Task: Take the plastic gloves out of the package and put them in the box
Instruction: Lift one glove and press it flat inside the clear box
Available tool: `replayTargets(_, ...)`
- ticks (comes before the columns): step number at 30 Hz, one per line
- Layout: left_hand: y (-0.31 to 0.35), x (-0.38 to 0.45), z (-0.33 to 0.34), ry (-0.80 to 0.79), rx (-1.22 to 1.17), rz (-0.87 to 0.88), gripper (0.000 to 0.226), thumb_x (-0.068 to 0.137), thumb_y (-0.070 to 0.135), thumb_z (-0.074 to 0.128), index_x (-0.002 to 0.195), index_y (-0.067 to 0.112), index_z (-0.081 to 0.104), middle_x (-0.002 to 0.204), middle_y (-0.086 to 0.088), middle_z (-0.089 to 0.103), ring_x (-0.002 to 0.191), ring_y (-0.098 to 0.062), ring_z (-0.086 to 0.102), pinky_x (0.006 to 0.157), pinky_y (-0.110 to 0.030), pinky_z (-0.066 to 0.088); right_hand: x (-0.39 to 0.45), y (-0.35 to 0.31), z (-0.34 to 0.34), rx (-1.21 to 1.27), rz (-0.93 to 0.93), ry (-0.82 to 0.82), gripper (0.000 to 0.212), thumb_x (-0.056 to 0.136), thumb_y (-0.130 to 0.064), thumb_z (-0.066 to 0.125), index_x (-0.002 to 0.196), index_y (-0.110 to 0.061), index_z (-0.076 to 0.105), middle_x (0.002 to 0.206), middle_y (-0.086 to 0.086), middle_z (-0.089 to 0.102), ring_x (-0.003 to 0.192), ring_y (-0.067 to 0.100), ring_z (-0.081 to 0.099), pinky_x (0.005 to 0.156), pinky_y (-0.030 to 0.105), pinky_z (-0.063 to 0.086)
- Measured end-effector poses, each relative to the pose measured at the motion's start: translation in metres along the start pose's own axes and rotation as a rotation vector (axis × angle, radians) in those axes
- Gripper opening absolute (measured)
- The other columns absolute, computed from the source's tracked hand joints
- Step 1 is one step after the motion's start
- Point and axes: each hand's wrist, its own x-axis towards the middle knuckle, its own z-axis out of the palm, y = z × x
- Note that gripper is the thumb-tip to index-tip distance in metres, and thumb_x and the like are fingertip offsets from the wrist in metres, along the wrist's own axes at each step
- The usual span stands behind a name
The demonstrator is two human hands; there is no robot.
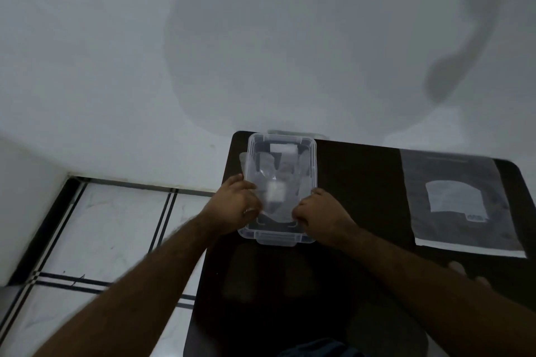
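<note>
**Both hands at the clear box**

Two bare forearms reach up from the bottom of the frame to a clear box (pixel 281 188) at centre on the dark tabletop (pixel 362 182). Left hand (pixel 235 206) and right hand (pixel 322 214) each curl their grip on the crumpled plastic gloves (pixel 275 197) between them, over the box. At right lies the flat package (pixel 461 203), well apart.

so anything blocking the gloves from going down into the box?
Nothing visible. The box is open-topped, no lid on it; both hands, left hand and right hand, are already pressing the plastic gloves inside it.
</note>
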Motion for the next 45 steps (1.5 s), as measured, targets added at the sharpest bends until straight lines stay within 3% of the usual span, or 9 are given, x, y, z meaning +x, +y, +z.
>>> replayTargets(3, 0.006, 0.006, -0.003, -0.102, 0.089, 0.012, 0.019, 0.098, 0.041, 0.068, 0.104, 0.030, 0.082, 0.129, 0.004, 0.077, 0.144, -0.022, 0.053, 0.132, -0.049, 0.010, 0.000, -0.005, 0.002, -0.093, -0.014, -0.064, 0.015, 0.100, -0.031, 0.059, 0.103, -0.031, 0.074, 0.101, -0.007, 0.076, 0.107, 0.014, 0.068, 0.129, 0.047, 0.014)
replayTargets(8, 0.011, 0.018, -0.007, -0.253, 0.271, 0.051, 0.017, 0.098, 0.041, 0.070, 0.111, 0.034, 0.079, 0.138, 0.005, 0.072, 0.152, -0.021, 0.044, 0.129, -0.051, -0.009, 0.004, -0.014, -0.012, -0.153, -0.062, -0.168, 0.017, 0.101, -0.029, 0.064, 0.115, -0.025, 0.072, 0.116, 0.000, 0.074, 0.122, 0.019, 0.063, 0.130, 0.049, 0.015)
replayTargets(15, 0.018, 0.037, -0.015, -0.418, 0.301, 0.095, 0.025, 0.101, 0.050, 0.064, 0.113, 0.032, 0.077, 0.132, 0.008, 0.073, 0.147, -0.019, 0.048, 0.128, -0.062, -0.014, 0.032, -0.005, -0.031, -0.203, -0.131, -0.388, 0.030, 0.100, -0.042, 0.064, 0.121, -0.021, 0.069, 0.117, 0.002, 0.072, 0.112, 0.022, 0.066, 0.111, 0.044, 0.047)
replayTargets(20, 0.030, 0.046, -0.029, -0.548, 0.299, 0.098, 0.042, 0.107, 0.054, 0.050, 0.125, 0.025, 0.073, 0.130, 0.000, 0.073, 0.142, -0.019, 0.054, 0.126, -0.063, -0.019, 0.057, 0.010, -0.028, -0.089, -0.128, -0.172, 0.027, 0.102, -0.035, 0.057, 0.112, -0.015, 0.073, 0.100, 0.005, 0.074, 0.092, 0.022, 0.069, 0.092, 0.045, 0.058)
replayTargets(24, 0.035, 0.053, -0.032, -0.611, 0.330, 0.116, 0.048, 0.110, 0.055, 0.044, 0.121, 0.019, 0.074, 0.120, -0.004, 0.075, 0.133, -0.020, 0.060, 0.127, -0.066, -0.013, 0.083, 0.009, -0.010, -0.180, -0.022, -0.146, 0.043, 0.100, -0.043, 0.059, 0.133, -0.017, 0.063, 0.128, 0.009, 0.070, 0.116, 0.028, 0.065, 0.111, 0.048, 0.045)
replayTargets(29, 0.029, 0.060, -0.015, -0.539, 0.371, 0.103, 0.053, 0.110, 0.056, 0.035, 0.111, 0.023, 0.076, 0.105, 0.001, 0.077, 0.128, -0.019, 0.062, 0.126, -0.064, -0.019, 0.102, 0.007, 0.014, -0.161, 0.117, -0.151, 0.077, 0.100, -0.048, 0.060, 0.164, -0.018, 0.028, 0.169, 0.016, 0.033, 0.156, 0.035, 0.032, 0.129, 0.054, 0.013)
replayTargets(32, 0.027, 0.057, -0.004, -0.540, 0.384, 0.071, 0.053, 0.111, 0.057, 0.032, 0.116, 0.025, 0.075, 0.107, 0.000, 0.078, 0.134, -0.022, 0.060, 0.126, -0.065, -0.019, 0.112, 0.013, 0.024, -0.122, 0.135, -0.138, 0.080, 0.102, -0.048, 0.057, 0.166, -0.018, 0.020, 0.172, 0.015, 0.028, 0.158, 0.034, 0.027, 0.129, 0.056, 0.009)
replayTargets(39, 0.048, 0.058, -0.015, -0.533, 0.403, 0.012, 0.051, 0.111, 0.055, 0.038, 0.142, 0.023, 0.064, 0.145, -0.004, 0.067, 0.156, -0.028, 0.037, 0.126, -0.064, -0.019, 0.124, 0.027, 0.021, -0.038, 0.142, -0.111, 0.079, 0.105, -0.048, 0.050, 0.168, -0.019, 0.013, 0.177, 0.013, 0.013, 0.162, 0.035, 0.011, 0.129, 0.053, 0.003)
replayTargets(45, 0.046, 0.057, -0.009, -0.444, 0.364, -0.024, 0.045, 0.110, 0.054, 0.041, 0.130, 0.027, 0.072, 0.141, -0.001, 0.069, 0.151, -0.026, 0.044, 0.128, -0.067, -0.010, 0.127, 0.028, 0.029, -0.077, 0.236, -0.037, 0.080, 0.099, -0.049, 0.052, 0.164, -0.011, 0.025, 0.163, 0.021, 0.041, 0.154, 0.039, 0.032, 0.129, 0.057, 0.001)
